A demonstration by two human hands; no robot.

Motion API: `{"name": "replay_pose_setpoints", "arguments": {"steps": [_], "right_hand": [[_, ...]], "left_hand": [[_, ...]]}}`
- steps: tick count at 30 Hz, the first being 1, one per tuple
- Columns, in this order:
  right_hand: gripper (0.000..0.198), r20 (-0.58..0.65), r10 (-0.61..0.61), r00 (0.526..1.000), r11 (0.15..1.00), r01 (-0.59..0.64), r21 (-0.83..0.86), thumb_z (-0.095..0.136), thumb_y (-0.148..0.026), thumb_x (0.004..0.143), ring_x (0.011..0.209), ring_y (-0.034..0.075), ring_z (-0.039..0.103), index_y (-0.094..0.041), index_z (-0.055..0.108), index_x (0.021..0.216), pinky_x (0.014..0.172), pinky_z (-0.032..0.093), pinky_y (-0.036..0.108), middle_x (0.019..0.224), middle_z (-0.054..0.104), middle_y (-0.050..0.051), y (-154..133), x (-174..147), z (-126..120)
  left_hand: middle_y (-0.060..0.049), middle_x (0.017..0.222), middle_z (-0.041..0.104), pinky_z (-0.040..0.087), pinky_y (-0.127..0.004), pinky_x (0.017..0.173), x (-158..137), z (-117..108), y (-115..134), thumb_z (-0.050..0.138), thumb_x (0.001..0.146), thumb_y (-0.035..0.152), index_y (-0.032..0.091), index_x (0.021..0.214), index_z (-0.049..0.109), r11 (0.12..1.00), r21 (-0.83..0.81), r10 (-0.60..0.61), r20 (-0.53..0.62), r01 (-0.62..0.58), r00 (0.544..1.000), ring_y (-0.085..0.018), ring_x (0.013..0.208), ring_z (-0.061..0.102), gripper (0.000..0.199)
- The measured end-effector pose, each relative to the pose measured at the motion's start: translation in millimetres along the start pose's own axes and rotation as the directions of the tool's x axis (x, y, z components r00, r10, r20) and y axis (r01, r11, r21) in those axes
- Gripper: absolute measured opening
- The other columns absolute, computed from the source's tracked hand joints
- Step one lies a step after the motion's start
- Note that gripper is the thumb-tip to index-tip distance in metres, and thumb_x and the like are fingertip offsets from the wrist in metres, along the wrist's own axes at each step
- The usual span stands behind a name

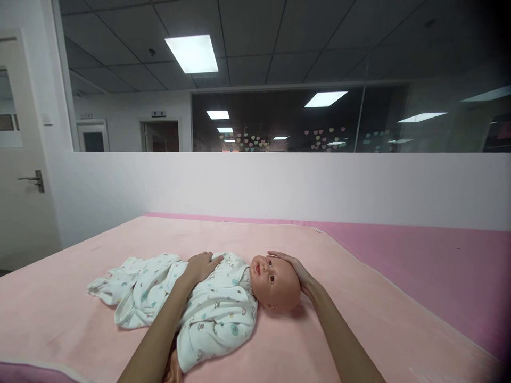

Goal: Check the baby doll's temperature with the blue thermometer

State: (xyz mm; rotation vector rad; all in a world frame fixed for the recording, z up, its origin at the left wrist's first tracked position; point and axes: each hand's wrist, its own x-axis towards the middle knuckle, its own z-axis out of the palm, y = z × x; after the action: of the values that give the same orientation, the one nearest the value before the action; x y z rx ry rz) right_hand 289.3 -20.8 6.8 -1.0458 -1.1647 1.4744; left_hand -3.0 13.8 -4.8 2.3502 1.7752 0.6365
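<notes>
A baby doll (277,290) lies on its back on a pink pad, its head to the right and its legs to the left. It wears a white printed outfit (223,314) with small coloured figures. My left hand (202,266) rests flat on the doll's chest, fingers stretched out over the cloth. My right hand (293,266) lies against the top of the doll's bald head, its fingers extended along the far side. Part of one doll hand (173,367) shows below the sleeve, partly behind my left forearm.
The peach-pink pad (351,298) covers most of the surface, over a darker pink sheet (439,266). A white low wall (279,186) with glass above stands behind. A door (24,159) is at the left.
</notes>
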Motion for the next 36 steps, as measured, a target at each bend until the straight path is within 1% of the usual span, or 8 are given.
{"name": "replay_pose_setpoints", "arguments": {"steps": [6, 14, 18, 21, 24, 27, 32, 36], "right_hand": [[0.032, 0.088, 0.02, 0.996, 1.0, -0.021, 0.009, 0.054, -0.047, 0.071, 0.076, 0.02, 0.06, -0.015, 0.058, 0.076, 0.075, 0.046, 0.032, 0.08, 0.064, 0.006, 6.2, 3.6, -6.6], [0.033, 0.103, 0.01, 0.995, 1.0, -0.01, -0.003, 0.053, -0.046, 0.072, 0.077, 0.02, 0.06, -0.015, 0.059, 0.079, 0.076, 0.045, 0.031, 0.082, 0.065, 0.006, 5.3, 1.2, -5.0], [0.03, 0.089, -0.036, 0.995, 0.999, 0.036, 0.0, 0.055, -0.042, 0.071, 0.083, 0.02, 0.059, -0.016, 0.061, 0.086, 0.08, 0.045, 0.031, 0.091, 0.064, 0.006, 3.8, 1.5, -2.5], [0.033, 0.076, 0.008, 0.997, 1.0, -0.007, -0.013, 0.055, -0.042, 0.07, 0.085, 0.02, 0.06, -0.017, 0.061, 0.09, 0.081, 0.046, 0.032, 0.091, 0.065, 0.006, 1.9, 0.9, -1.5], [0.034, 0.096, 0.06, 0.994, 0.998, -0.057, -0.034, 0.053, -0.044, 0.071, 0.083, 0.021, 0.06, -0.017, 0.062, 0.09, 0.079, 0.047, 0.033, 0.088, 0.065, 0.008, -0.2, -0.8, -1.0], [0.031, 0.071, 0.021, 0.997, 1.0, -0.019, -0.024, 0.054, -0.042, 0.071, 0.084, 0.02, 0.06, -0.018, 0.062, 0.089, 0.079, 0.047, 0.032, 0.089, 0.065, 0.006, -0.4, -1.7, -1.0], [0.03, 0.119, -0.028, 0.993, 0.999, 0.03, -0.015, 0.053, -0.043, 0.072, 0.084, 0.019, 0.06, -0.017, 0.061, 0.085, 0.08, 0.045, 0.03, 0.092, 0.064, 0.005, 2.8, 0.1, -2.2], [0.033, 0.083, 0.001, 0.997, 1.0, -0.001, 0.0, 0.054, -0.044, 0.071, 0.083, 0.019, 0.06, -0.016, 0.061, 0.087, 0.08, 0.045, 0.03, 0.089, 0.065, 0.005, 4.2, 1.6, -4.5]], "left_hand": [[-0.008, 0.081, 0.06, 0.037, -0.034, 0.074, 1.1, 1.4, -1.0, 0.017, 0.077, 0.061, 0.019, 0.068, 0.05, 1.0, -0.003, 0.003, -0.002, -0.003, 1.0, -0.024, 0.082, 0.055, 0.054], [-0.009, 0.082, 0.06, 0.037, -0.035, 0.074, 1.3, 2.3, -2.6, 0.016, 0.077, 0.062, 0.018, 0.069, 0.049, 1.0, -0.006, 0.005, 0.0, -0.005, 1.0, -0.024, 0.082, 0.054, 0.055], [-0.009, 0.083, 0.06, 0.037, -0.034, 0.073, 1.2, 1.6, -1.9, 0.017, 0.077, 0.061, 0.018, 0.071, 0.051, 1.0, -0.005, 0.001, 0.002, -0.001, 1.0, -0.024, 0.083, 0.054, 0.056], [-0.009, 0.083, 0.06, 0.037, -0.034, 0.074, 0.8, 1.1, -1.2, 0.017, 0.077, 0.061, 0.018, 0.071, 0.051, 1.0, -0.007, 0.003, -0.001, -0.003, 1.0, -0.024, 0.083, 0.054, 0.055], [-0.009, 0.082, 0.06, 0.037, -0.034, 0.074, 0.5, 1.0, -1.0, 0.017, 0.077, 0.06, 0.018, 0.069, 0.051, 1.0, -0.004, 0.005, 0.0, -0.005, 1.0, -0.024, 0.082, 0.054, 0.055], [-0.009, 0.08, 0.06, 0.037, -0.034, 0.073, 0.5, 1.6, -1.4, 0.017, 0.077, 0.061, 0.018, 0.068, 0.05, 1.0, -0.003, 0.003, -0.001, -0.003, 1.0, -0.024, 0.081, 0.054, 0.055], [-0.008, 0.081, 0.06, 0.037, -0.034, 0.073, 0.4, 1.7, -1.3, 0.015, 0.077, 0.062, 0.019, 0.068, 0.049, 1.0, 0.005, 0.007, 0.0, -0.007, 1.0, -0.024, 0.081, 0.054, 0.055], [-0.009, 0.083, 0.06, 0.037, -0.034, 0.074, -0.3, 0.1, 0.0, 0.015, 0.078, 0.061, 0.018, 0.07, 0.05, 1.0, 0.017, 0.007, 0.001, -0.007, 1.0, -0.025, 0.083, 0.055, 0.056]]}}
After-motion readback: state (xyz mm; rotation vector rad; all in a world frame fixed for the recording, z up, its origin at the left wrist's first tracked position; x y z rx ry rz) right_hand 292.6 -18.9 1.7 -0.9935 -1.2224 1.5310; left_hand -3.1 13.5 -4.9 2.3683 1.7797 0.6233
